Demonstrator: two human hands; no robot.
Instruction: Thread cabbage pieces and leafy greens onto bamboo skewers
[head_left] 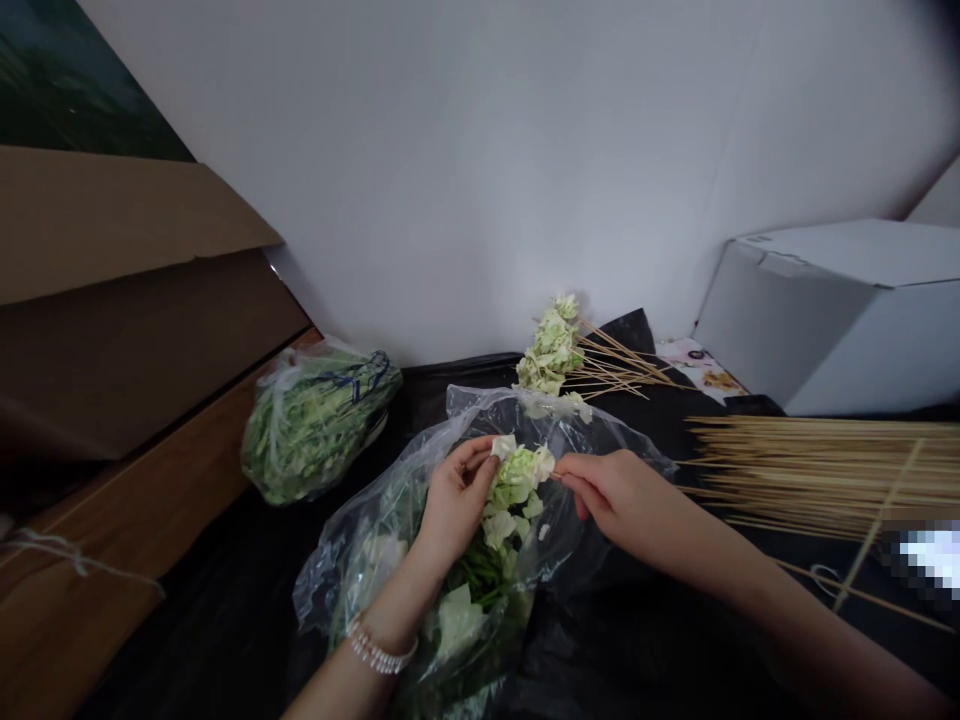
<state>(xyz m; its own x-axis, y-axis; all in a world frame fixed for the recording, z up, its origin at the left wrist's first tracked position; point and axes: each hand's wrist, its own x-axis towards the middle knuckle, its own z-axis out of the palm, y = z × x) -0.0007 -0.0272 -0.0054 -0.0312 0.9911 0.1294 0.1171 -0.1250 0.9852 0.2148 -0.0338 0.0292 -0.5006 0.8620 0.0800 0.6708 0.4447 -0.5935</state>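
Note:
Over an opened clear plastic bag (349,530), my left hand (457,500) pinches a pale, whitish-green vegetable leaf (503,447) between thumb and fingers. Beside it, my right hand (600,488) is closed on a thin wooden skewer (556,475), little of which shows at the fingertips. A bunch of pale leaves (516,480) sits between my hands at the skewer's end. Loose leaves (459,622) and green stems fill the bag below. A stick (862,596) comes out from behind my right forearm, in line with the skewer.
Several leaf-loaded skewers (553,350) lie behind the bag, by the wall. Many bare skewers (810,450) are stacked on the right, before a white box (810,320). A tied bag of greens (315,425) sits at left, near a cardboard box (135,340). Black sheeting (600,620) covers the surface.

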